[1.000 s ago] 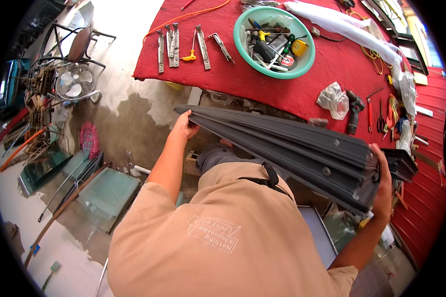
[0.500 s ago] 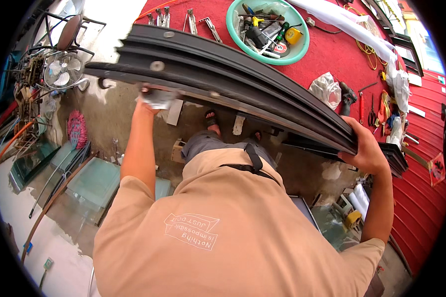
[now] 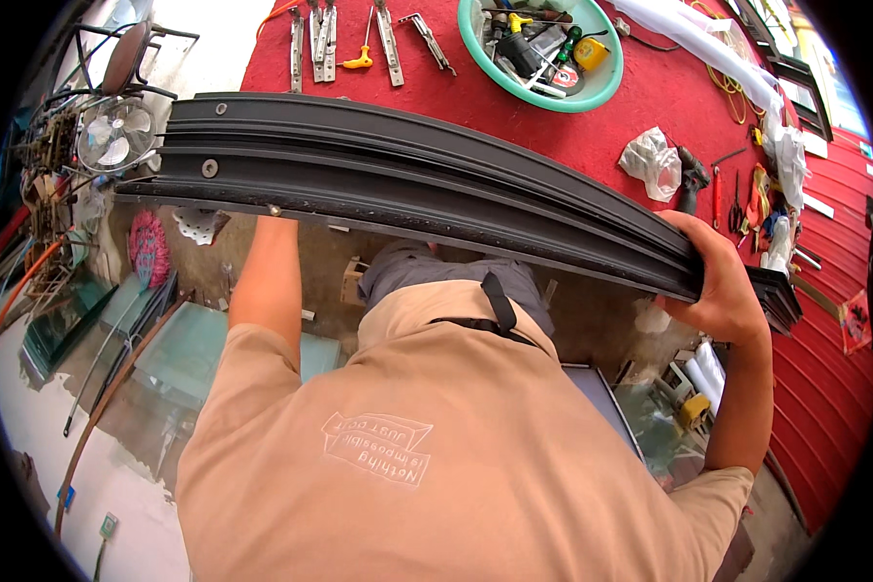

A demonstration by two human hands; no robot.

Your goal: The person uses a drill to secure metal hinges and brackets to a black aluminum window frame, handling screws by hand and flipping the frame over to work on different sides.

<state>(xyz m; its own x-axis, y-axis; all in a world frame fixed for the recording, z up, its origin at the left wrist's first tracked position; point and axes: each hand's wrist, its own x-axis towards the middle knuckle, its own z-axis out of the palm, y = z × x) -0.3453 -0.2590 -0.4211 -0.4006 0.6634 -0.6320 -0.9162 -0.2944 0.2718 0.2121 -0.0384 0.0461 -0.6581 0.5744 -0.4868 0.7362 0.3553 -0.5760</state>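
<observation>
A long black metal frame profile, grooved along its length, spans the view from left to right in front of me. Round metal screw heads dot its left part. My right hand grips its right end, thumb underneath and fingers over the top. The left forearm reaches up under the left part of the profile, which hides my left hand and its fingers. A piece of pale perforated material shows just below the profile's lower edge, left of that forearm.
On the red-covered table lie metal hinges, a yellow-handled hex key, a crumpled plastic bag and a power drill. A green basin holds tools. To the left stand a fan and glass panes.
The profile's left end has swung down toward me and lies more level. My left hand, with a blurred pale thing at it, has gone from sight beneath it. The right hand keeps its grip.
</observation>
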